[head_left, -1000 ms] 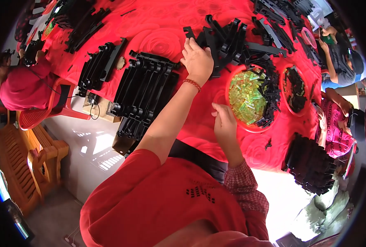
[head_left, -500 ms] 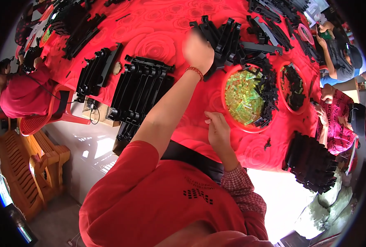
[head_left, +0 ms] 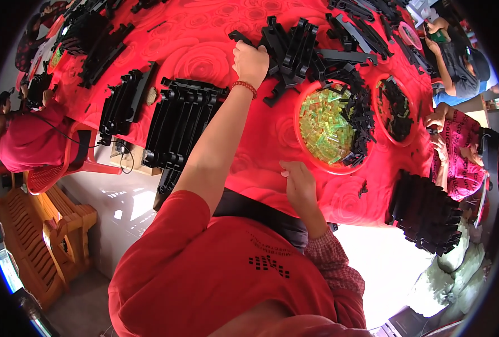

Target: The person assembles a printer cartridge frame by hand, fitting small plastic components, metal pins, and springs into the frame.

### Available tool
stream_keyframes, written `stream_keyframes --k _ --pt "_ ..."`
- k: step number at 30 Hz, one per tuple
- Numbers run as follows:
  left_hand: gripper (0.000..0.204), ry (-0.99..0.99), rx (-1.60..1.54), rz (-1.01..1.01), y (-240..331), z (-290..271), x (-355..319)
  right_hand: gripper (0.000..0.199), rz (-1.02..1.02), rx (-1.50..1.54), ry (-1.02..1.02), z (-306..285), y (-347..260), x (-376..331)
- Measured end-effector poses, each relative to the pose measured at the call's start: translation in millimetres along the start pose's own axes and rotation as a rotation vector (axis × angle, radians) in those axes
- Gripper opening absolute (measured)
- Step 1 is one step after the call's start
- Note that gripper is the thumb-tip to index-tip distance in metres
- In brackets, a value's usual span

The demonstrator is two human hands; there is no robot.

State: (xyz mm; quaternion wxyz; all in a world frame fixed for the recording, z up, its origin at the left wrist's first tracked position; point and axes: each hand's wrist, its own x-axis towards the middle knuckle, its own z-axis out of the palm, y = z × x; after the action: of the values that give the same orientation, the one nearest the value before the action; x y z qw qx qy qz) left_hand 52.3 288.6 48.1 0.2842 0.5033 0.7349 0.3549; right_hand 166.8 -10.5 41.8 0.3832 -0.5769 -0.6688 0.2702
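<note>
With its arm stretched across the red-covered table, my left hand [head_left: 250,64] is closed on a long black plastic strip [head_left: 240,37], whose end sticks out beyond the fingers. Right beside it lies a loose pile of similar black strips [head_left: 300,48]. My right hand [head_left: 301,184] is held near the table's front edge with its fingers curled in; what they hold, if anything, is hidden. Beyond it stands a red basin [head_left: 300,135] of yellow-green translucent pieces [head_left: 322,126] and small black pieces [head_left: 363,126].
A stack of black strips [head_left: 182,121] lies left of my left forearm, a smaller stack [head_left: 126,101] beyond. Another red basin [head_left: 411,132] holds dark pieces. A black stack [head_left: 423,213] stands at the right edge. People [head_left: 466,146] sit around the table; a wooden bench [head_left: 41,241] is lower left.
My left hand has moved left, away from the loose pile, with the black strip in it. My right hand has stayed almost in place, fingers still curled.
</note>
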Motion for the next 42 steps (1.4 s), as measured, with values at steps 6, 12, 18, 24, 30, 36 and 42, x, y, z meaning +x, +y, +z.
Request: stream_keyframes --k 6,12,18,24,30,36,42 --pt "0.075 0.057 -0.099 -0.089 5.2 1.0 2.7 0.033 -0.014 0.084 0.042 5.7 4.1 -11.1" --pt "0.063 0.017 -0.355 -0.089 -12.9 11.8 23.8 0.032 0.104 0.233 0.131 17.3 14.4 -18.6" --pt "0.066 0.127 -0.480 -0.027 -31.3 22.6 26.7 0.029 0.043 0.154 0.167 20.6 18.5 -16.7" --pt "0.084 0.161 -0.532 0.019 -25.6 14.9 11.7 0.029 0.008 0.064 0.191 21.1 18.7 -14.6" --pt "0.078 0.066 -0.499 -0.016 -24.0 1.0 2.1 0.028 0.027 0.060 0.171 21.4 14.8 -13.4" --pt "0.064 0.067 -0.973 0.007 -32.2 9.5 4.4 0.027 0.023 0.030 0.179 21.5 14.5 -16.9" --pt "0.049 0.147 -1.194 0.694 -47.1 -9.1 -10.9 0.028 0.018 0.043 0.170 21.7 12.1 -13.8"
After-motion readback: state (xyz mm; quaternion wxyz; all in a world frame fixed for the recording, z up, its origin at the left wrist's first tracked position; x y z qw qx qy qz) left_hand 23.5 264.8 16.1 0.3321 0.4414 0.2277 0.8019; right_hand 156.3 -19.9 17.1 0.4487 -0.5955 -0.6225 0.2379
